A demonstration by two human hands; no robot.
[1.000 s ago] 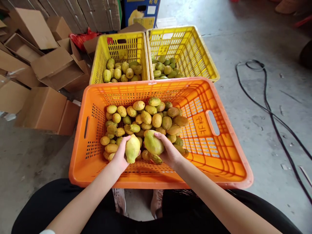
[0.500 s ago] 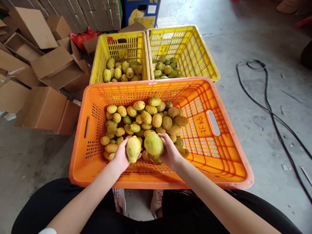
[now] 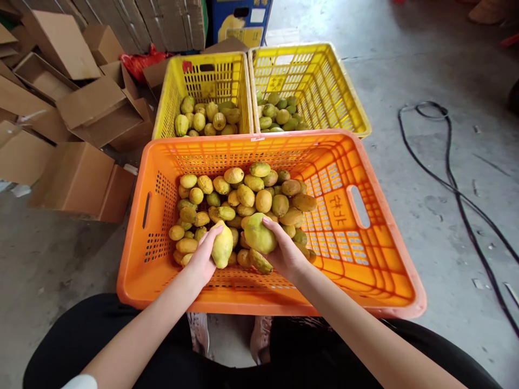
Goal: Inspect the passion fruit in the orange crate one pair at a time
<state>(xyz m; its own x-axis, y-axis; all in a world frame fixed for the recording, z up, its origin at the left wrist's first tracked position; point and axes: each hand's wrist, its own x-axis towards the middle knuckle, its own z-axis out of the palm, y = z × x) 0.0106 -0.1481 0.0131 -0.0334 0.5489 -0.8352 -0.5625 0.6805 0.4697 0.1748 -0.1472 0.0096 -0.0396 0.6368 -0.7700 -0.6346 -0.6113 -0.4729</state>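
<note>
My left hand [image 3: 204, 260] is closed round a yellow, pear-shaped papaya [image 3: 223, 247], with the thumb over its top. A rounder, greener papaya [image 3: 258, 233] is gripped in my right hand [image 3: 286, 254], its thumb lying along the fruit's upper right side. Both fruits are held a little apart over the near part of an orange plastic crate [image 3: 259, 309]. Beneath them lies a heap of yellow and green papayas [image 3: 245, 195], mostly in the crate's left and middle. My fingers under the two held fruits are mostly hidden.
Behind the orange crate stand a left yellow crate [image 3: 162, 108] and a right yellow crate [image 3: 344, 89], each with green-yellow fruit at the bottom. Open cardboard boxes [image 3: 77, 173] are piled at left. A black cable [image 3: 452, 178] loops over the concrete floor at right.
Both papayas have turned slightly in my hands. My left thumb now lies over the top of its fruit. The whole view has shifted slightly.
</note>
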